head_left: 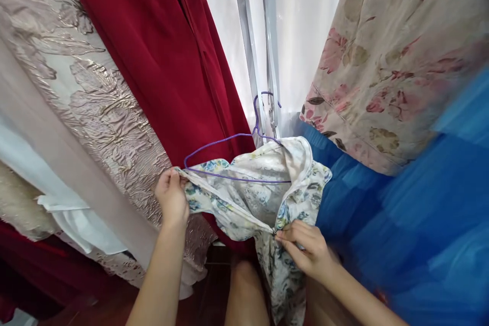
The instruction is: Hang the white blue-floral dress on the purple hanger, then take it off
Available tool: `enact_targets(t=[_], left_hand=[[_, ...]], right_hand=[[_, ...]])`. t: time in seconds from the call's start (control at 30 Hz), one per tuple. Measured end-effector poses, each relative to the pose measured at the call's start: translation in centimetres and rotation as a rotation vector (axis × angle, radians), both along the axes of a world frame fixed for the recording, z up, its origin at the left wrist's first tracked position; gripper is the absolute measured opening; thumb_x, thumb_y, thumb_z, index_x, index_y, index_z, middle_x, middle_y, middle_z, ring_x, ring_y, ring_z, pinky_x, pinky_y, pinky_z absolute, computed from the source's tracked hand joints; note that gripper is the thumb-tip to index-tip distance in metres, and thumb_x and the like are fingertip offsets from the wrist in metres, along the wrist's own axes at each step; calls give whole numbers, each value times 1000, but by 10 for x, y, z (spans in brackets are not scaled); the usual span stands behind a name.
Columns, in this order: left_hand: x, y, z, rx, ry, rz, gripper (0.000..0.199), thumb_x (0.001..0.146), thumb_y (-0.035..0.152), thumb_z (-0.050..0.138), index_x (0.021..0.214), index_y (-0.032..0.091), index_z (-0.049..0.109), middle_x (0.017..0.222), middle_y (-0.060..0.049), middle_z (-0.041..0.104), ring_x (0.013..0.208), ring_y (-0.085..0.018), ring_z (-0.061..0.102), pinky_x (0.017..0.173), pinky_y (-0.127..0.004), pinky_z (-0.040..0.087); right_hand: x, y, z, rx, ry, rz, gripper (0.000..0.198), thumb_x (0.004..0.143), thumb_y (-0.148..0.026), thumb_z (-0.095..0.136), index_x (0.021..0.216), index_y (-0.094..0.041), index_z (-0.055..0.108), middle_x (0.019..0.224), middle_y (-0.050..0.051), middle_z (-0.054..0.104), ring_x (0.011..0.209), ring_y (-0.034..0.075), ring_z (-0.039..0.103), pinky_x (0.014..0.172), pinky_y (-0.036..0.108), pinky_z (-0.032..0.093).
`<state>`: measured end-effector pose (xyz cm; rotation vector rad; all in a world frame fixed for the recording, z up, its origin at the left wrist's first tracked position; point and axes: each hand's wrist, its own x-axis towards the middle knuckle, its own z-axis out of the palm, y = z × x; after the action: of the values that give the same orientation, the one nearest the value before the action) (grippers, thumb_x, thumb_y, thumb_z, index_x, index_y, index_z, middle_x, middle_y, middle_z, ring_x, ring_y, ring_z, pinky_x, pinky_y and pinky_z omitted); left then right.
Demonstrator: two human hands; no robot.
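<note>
A white garment with a blue and yellow floral print [237,221] hangs in front of me, its neckline spread wide. One side of a purple wire hanger [219,140] shows outside the neckline, and the other end goes into the garment on the right. My left hand [172,196] pinches the garment's shoulder edge at the left, close to the hanger's left corner. My right hand [305,244] pinches the bottom point of the opening, at what looks like a small zipper pull or fastener.
Grey metal bars [250,35] stand behind the hanger hook, before a white curtain [305,15]. A dark red cloth [153,46] and an embossed pinkish fabric [103,81] hang at left. Floral cloth [382,71] and bright blue fabric [382,234] fill the right.
</note>
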<state>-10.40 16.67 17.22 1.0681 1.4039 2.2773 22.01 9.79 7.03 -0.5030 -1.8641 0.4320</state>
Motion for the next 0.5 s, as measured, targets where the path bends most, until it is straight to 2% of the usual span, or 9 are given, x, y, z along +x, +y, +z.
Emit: enact_targets(t=[0.07, 0.13, 0.23, 0.3, 0.37, 0.43, 0.5], left_hand=[[13, -11, -24, -63, -43, -66, 20, 80, 32, 65, 76, 16, 54, 65, 3, 53, 58, -9, 51, 61, -22, 45], [33, -29, -46, -133, -33, -135, 24, 79, 36, 70, 80, 14, 59, 65, 1, 56, 59, -11, 53, 59, -23, 46], [68, -64, -64, -257, 187, -214, 24, 90, 40, 64, 91, 16, 67, 78, -3, 66, 71, -15, 61, 66, -25, 49], [92, -88, -62, -255, 429, -214, 18, 96, 33, 58, 93, 18, 67, 85, -4, 68, 78, -16, 63, 71, -25, 50], [114, -110, -53, -174, 701, -271, 12, 96, 21, 56, 95, 20, 67, 86, -3, 67, 78, -15, 63, 71, -24, 49], [133, -127, -42, -76, 908, -365, 16, 94, 12, 54, 98, 21, 66, 83, -3, 64, 74, -15, 60, 68, -25, 48], [149, -136, -36, -50, 984, -451, 18, 93, 10, 50, 98, 21, 63, 82, -4, 62, 75, -15, 59, 69, -26, 48]], right_hand=[[-2, -12, -8, -114, 5, -34, 16, 93, -11, 60, 83, -21, 66, 73, 4, 71, 66, 19, 65, 62, 31, 50], [-7, -24, -24, -258, 30, -85, 16, 93, -17, 61, 79, -21, 65, 71, 3, 69, 65, 19, 65, 61, 31, 50], [-19, -40, -59, -434, 90, -129, 21, 93, -26, 61, 72, -22, 62, 67, 2, 64, 63, 20, 63, 59, 29, 50], [-24, -47, -79, -502, 113, -109, 24, 91, -29, 61, 68, -22, 60, 67, 3, 62, 63, 20, 63, 58, 30, 50], [-25, -52, -85, -562, 111, -60, 22, 89, -31, 63, 69, -22, 63, 76, 5, 65, 71, 23, 66, 65, 32, 54], [-22, -56, -74, -617, 116, 5, 9, 82, -33, 70, 82, -24, 70, 94, 9, 69, 88, 28, 69, 79, 38, 57], [-16, -60, -52, -715, 118, 93, 37, 72, -38, 80, 107, -27, 72, 111, 11, 69, 103, 33, 67, 92, 44, 56]])
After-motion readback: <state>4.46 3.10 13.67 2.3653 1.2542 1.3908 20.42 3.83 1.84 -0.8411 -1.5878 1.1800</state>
